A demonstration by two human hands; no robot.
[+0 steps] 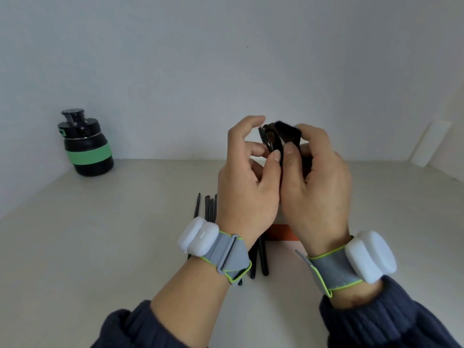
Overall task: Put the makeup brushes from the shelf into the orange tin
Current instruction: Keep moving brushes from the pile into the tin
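Both hands meet above the middle of the white shelf [125, 234]. My right hand [316, 187] grips a bunch of black makeup brushes [283, 134], their dark bristle heads sticking up past my fingers. My left hand [248, 182] pinches the same bunch from the left with thumb and forefinger. Under my hands a strip of the orange tin [281, 233] shows; most of it is hidden. Several more black brushes [209, 207] lie on the shelf beneath my left wrist, their handles pointing toward the wall.
A black bottle with a green band [85, 146] stands at the back left against the wall. A white flat object [431, 144] leans in the back right corner. White sensor bands wrap both wrists.
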